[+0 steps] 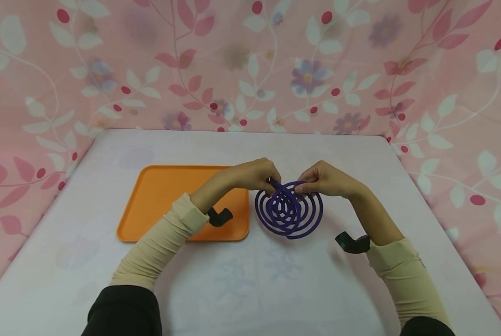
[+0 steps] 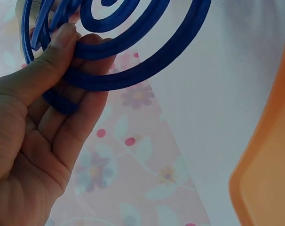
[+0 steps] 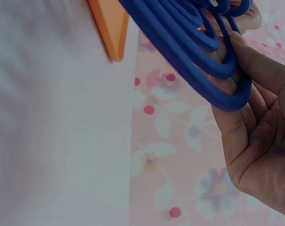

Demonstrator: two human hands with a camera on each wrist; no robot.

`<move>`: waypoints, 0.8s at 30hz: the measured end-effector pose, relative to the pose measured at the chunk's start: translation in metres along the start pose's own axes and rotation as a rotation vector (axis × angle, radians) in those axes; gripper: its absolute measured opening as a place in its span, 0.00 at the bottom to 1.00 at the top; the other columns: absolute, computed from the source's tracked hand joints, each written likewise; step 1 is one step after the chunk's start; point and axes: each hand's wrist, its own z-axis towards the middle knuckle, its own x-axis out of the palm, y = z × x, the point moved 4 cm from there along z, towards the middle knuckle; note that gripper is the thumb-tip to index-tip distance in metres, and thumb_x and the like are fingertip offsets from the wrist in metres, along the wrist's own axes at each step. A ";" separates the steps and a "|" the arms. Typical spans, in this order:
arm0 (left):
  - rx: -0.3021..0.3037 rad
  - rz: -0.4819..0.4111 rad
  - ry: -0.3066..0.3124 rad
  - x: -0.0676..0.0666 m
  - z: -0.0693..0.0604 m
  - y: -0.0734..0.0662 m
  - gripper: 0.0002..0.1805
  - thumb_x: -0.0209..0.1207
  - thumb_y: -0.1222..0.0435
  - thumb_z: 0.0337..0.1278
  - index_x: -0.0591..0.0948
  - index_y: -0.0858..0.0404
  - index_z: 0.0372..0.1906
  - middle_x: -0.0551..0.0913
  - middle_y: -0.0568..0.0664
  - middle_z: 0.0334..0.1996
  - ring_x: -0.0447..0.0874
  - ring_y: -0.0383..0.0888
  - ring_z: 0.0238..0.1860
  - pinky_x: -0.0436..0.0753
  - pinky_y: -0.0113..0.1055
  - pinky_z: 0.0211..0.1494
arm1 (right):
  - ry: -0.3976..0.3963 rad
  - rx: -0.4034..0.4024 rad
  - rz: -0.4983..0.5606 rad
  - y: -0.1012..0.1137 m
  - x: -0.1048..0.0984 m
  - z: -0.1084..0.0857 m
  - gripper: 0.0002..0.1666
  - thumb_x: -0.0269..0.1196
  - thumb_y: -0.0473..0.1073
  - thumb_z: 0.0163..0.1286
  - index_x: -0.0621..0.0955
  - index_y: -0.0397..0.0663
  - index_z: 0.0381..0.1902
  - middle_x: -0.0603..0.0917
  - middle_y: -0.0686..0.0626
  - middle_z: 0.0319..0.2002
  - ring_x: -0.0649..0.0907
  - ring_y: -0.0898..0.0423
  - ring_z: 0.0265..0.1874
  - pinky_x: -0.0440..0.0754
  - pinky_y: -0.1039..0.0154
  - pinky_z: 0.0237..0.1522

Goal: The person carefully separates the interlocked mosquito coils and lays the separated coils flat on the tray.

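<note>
A dark blue spiral coil of flat, rounded strip (image 1: 282, 209) is held between both hands above the white table, with overlapping rings in its middle. My left hand (image 1: 255, 173) grips its upper left edge. In the left wrist view the thumb of that hand (image 2: 36, 146) presses on the coil (image 2: 128, 80), with the fingers behind the rings. My right hand (image 1: 330, 179) pinches the upper right edge. Seen from the right wrist, the right thumb lies on the rings of the coil (image 3: 180, 59), and the fingers of this hand (image 3: 262, 150) are behind them.
An orange tray (image 1: 166, 196) lies on the white table (image 1: 250, 289), left of the coil and partly under my left forearm. A dark wrist camera (image 1: 220, 217) is on the left wrist, another dark camera (image 1: 353, 243) on the right. Pink floral cloth (image 1: 233, 60) surrounds the table.
</note>
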 end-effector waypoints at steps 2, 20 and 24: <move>0.003 0.001 0.002 0.000 0.000 0.000 0.03 0.61 0.70 0.52 0.85 0.64 0.27 0.83 0.48 0.21 0.78 0.40 0.23 0.78 0.25 0.28 | -0.004 -0.003 -0.003 0.000 0.000 0.000 0.09 0.62 0.40 0.61 0.85 0.39 0.31 0.82 0.45 0.22 0.75 0.61 0.21 0.77 0.68 0.24; -0.010 -0.046 -0.020 -0.007 -0.005 0.009 0.03 0.62 0.70 0.51 0.84 0.65 0.27 0.83 0.51 0.21 0.80 0.48 0.25 0.80 0.27 0.31 | -0.083 0.021 0.033 -0.003 -0.005 -0.002 0.10 0.63 0.40 0.61 0.85 0.37 0.33 0.85 0.46 0.26 0.79 0.61 0.24 0.81 0.67 0.30; -0.003 -0.061 -0.031 -0.007 -0.005 0.012 0.03 0.62 0.70 0.51 0.84 0.66 0.27 0.83 0.51 0.21 0.80 0.44 0.24 0.80 0.27 0.31 | -0.093 0.024 0.033 -0.005 -0.007 -0.001 0.10 0.63 0.40 0.61 0.85 0.37 0.33 0.83 0.48 0.24 0.77 0.61 0.23 0.80 0.67 0.29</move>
